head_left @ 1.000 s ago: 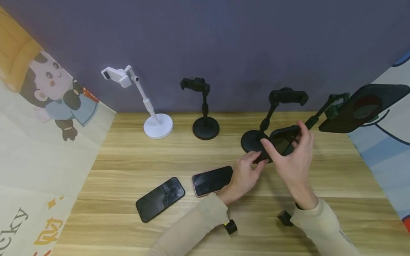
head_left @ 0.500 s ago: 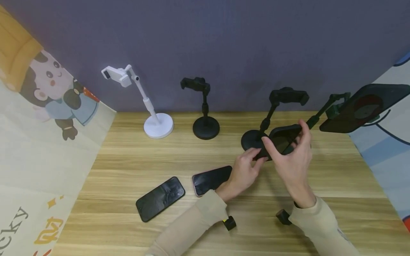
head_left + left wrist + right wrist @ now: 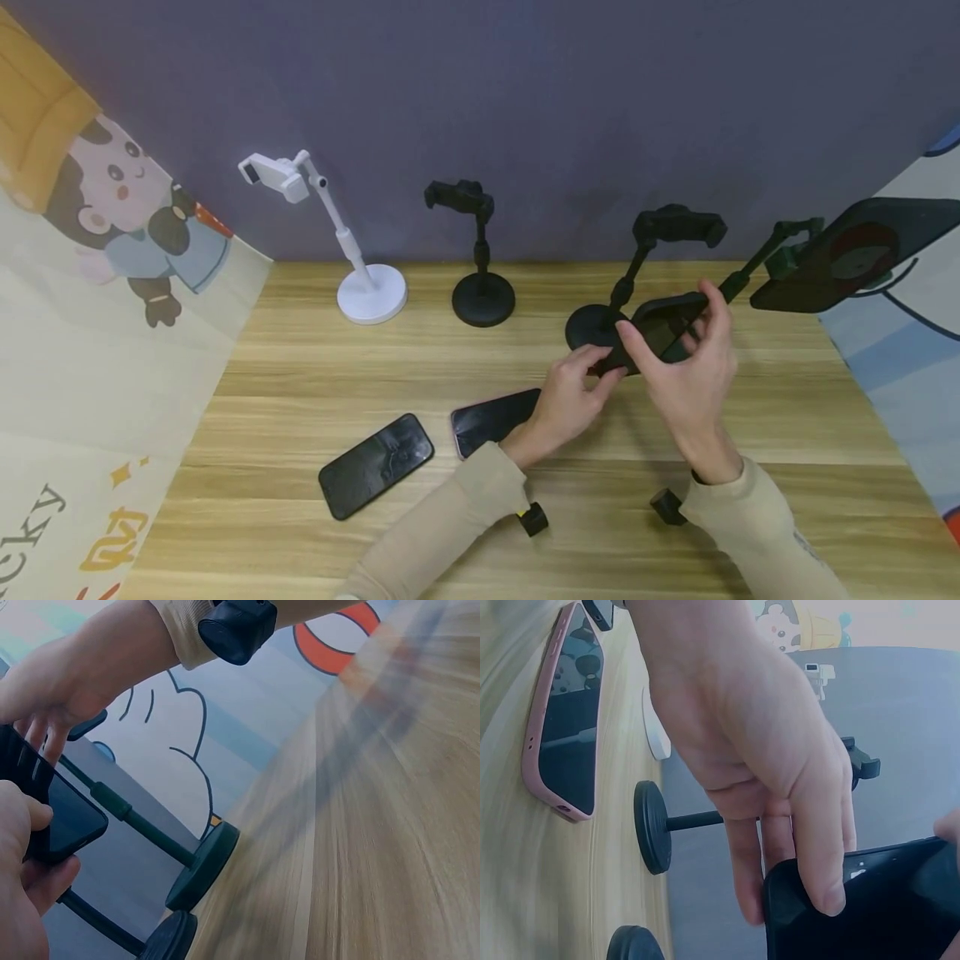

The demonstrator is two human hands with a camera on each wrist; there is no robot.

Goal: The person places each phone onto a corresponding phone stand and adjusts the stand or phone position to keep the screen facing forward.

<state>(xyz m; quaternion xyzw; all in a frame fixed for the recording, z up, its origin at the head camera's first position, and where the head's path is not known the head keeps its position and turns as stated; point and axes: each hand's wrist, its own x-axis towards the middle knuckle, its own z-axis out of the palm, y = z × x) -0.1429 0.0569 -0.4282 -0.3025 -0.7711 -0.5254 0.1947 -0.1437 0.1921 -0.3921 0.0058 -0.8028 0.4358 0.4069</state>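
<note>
A black smartphone is held tilted above the table by both hands. My left hand pinches its lower left end between thumb and fingers. My right hand grips the far right end, thumb along the near edge and fingers behind. In the right wrist view, the left hand's fingers lie on both faces of the phone. Behind it stands a black phone stand, its clamp holding nothing. On the table, a pink-edged phone is partly covered by the left hand, and another black phone lies to its left.
A white phone stand and a second black stand line the back of the table. At the right, a dark green stand bears a large dark device. A grey panel rises behind them.
Both hands keep their hold on the phone almost in place. The left forearm has shifted slightly left and up, covering a little more of the pink-edged phone.
</note>
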